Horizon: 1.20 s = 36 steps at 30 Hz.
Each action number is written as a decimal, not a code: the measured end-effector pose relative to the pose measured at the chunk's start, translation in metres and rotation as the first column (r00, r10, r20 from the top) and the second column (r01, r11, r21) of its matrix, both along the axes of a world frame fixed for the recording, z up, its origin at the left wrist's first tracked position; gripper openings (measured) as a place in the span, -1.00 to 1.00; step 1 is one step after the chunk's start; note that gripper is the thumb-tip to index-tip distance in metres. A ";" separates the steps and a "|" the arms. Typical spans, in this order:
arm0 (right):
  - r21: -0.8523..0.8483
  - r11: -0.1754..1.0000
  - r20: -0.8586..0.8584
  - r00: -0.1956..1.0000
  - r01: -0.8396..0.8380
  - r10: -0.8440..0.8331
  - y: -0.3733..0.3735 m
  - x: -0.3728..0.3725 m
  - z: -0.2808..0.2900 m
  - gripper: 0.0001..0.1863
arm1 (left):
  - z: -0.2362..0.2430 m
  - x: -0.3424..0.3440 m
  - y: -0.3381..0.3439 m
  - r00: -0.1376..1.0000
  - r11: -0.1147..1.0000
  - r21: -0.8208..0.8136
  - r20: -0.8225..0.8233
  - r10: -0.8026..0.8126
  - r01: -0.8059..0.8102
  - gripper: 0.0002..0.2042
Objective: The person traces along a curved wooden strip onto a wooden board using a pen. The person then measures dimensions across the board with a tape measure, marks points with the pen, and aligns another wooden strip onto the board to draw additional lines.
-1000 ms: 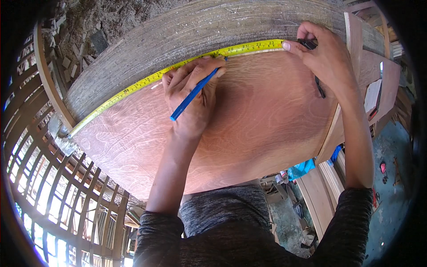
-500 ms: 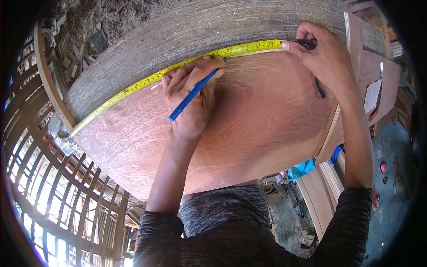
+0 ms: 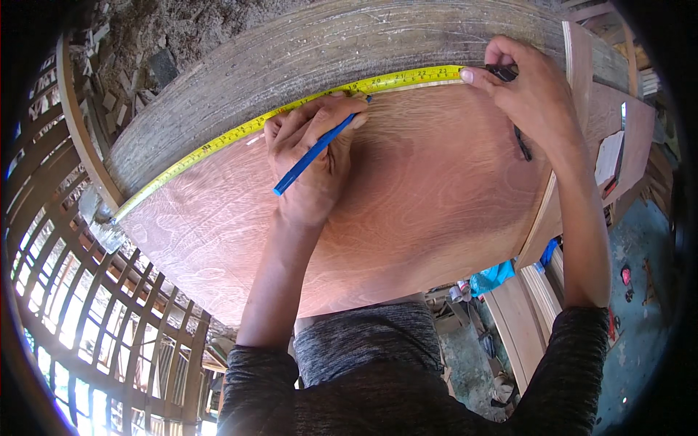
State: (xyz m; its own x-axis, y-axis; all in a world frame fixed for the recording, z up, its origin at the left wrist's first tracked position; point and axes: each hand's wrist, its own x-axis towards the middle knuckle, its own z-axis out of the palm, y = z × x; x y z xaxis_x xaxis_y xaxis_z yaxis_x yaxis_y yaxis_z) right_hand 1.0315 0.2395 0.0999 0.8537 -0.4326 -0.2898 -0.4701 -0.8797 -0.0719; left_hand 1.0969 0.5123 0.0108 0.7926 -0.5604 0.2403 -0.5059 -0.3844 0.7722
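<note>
A yellow tape measure (image 3: 240, 132) stretches along the far edge of a reddish plywood sheet (image 3: 429, 189), from the sheet's left corner to my right hand. My left hand (image 3: 313, 156) rests on the plywood near the middle of that edge, fingers closed round a blue pen (image 3: 313, 160). The pen's tip end points at the tape's near edge. With thumb and fingers, my right hand (image 3: 534, 94) grips the dark case of the tape measure, thumb pressed by the blade. Much of the case is hidden behind the fingers.
Beyond the sheet lies a weathered grey wooden board (image 3: 305, 51). Slatted wooden lattice (image 3: 94, 320) stands at the left. A wooden strip (image 3: 538, 218) borders the sheet's right side. Lower right, planks (image 3: 516, 320) and a blue bag (image 3: 493, 278) sit above a blue-green floor (image 3: 640, 240).
My left hand and the blue pen have shifted very slightly. The tape and my right hand stay in place.
</note>
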 end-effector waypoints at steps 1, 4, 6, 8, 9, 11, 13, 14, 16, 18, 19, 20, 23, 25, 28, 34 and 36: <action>0.002 1.000 0.013 1.000 -0.009 0.009 -0.001 0.000 0.000 -0.49 | 0.001 0.000 0.000 1.000 1.000 -0.001 0.006 0.003 -0.003 -0.86; 0.001 1.000 0.016 1.000 -0.005 0.005 0.002 0.000 0.000 -0.50 | 0.003 0.001 0.000 1.000 1.000 -0.003 0.020 0.004 -0.004 -0.85; -0.001 1.000 0.004 1.000 0.008 -0.008 0.003 0.000 0.000 -0.50 | 0.003 0.001 0.000 1.000 1.000 -0.005 0.026 0.001 -0.001 -0.86; -0.006 1.000 0.010 1.000 -0.004 0.004 0.003 0.001 0.001 -0.51 | 0.004 0.002 -0.001 1.000 0.998 -0.053 -0.009 0.024 -0.024 -0.86; -0.006 1.000 0.012 1.000 -0.004 0.004 0.002 0.001 0.002 -0.51 | 0.006 0.002 0.000 1.000 0.998 -0.053 -0.007 0.024 -0.025 -0.86; 0.028 0.999 -0.026 0.999 0.034 -0.033 0.001 0.001 0.003 -0.52 | 0.008 0.001 0.001 0.998 0.998 -0.055 -0.063 0.015 -0.019 -0.86; 0.021 1.000 -0.006 1.000 0.019 -0.019 0.001 0.001 0.003 -0.52 | 0.007 0.001 0.001 0.998 0.998 -0.057 -0.054 0.021 -0.024 -0.86; 0.015 1.000 0.009 1.000 0.006 -0.006 0.001 0.000 0.003 -0.52 | 0.006 0.000 0.001 0.999 0.998 -0.058 -0.048 0.025 -0.028 -0.86; 0.014 0.999 -0.014 0.999 0.034 -0.033 0.003 -0.002 0.003 -0.52 | 0.011 -0.002 0.000 0.996 0.998 -0.048 -0.086 0.036 -0.040 -0.87; 0.012 0.998 -0.032 0.998 0.060 -0.060 0.002 -0.001 0.003 -0.52 | 0.013 -0.002 0.000 0.992 0.998 -0.038 -0.119 0.048 -0.053 -0.88; 0.021 0.999 -0.027 0.998 0.048 -0.048 0.001 -0.001 0.003 -0.52 | 0.010 -0.004 0.002 0.985 0.991 -0.114 -0.163 0.053 -0.072 -0.88; 0.029 0.999 -0.022 0.999 0.036 -0.036 0.000 -0.001 0.003 -0.52 | 0.007 -0.005 0.005 0.977 0.978 -0.189 -0.206 0.053 -0.093 -0.89; 0.054 0.998 -0.006 0.999 0.038 -0.037 0.001 0.003 0.006 -0.51 | 0.004 -0.013 0.016 0.935 0.838 -0.500 -0.354 0.034 -0.220 -0.87; 0.069 0.997 0.002 0.999 0.033 -0.033 0.002 0.004 0.002 -0.50 | 0.008 -0.018 0.038 0.954 0.802 -0.554 -0.293 0.062 -0.223 -0.86; 0.090 0.995 -0.010 1.000 0.031 -0.030 0.003 0.005 0.007 -0.51 | 0.018 -0.058 0.096 0.899 0.758 -0.505 -0.358 0.253 -0.414 -0.81; 0.282 0.959 0.152 0.987 0.007 -0.052 -0.011 -0.020 0.031 -0.56 | 0.083 -0.189 0.219 0.560 0.673 0.126 -0.458 0.691 -0.728 -0.81; 0.330 0.943 0.204 0.973 0.033 -0.106 0.002 -0.042 0.061 -0.58 | 0.110 -0.236 0.251 0.514 0.620 0.134 -0.439 0.737 -0.773 -0.78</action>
State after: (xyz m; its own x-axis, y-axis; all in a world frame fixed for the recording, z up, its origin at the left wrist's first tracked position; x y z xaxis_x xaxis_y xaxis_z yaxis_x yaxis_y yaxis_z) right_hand 0.9890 0.2420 0.1611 0.8823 -0.4072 -0.2362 -0.4707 -0.7573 -0.4527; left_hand 0.8612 0.7631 0.1211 0.9300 0.3018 -0.2098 0.3236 -0.4016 0.8568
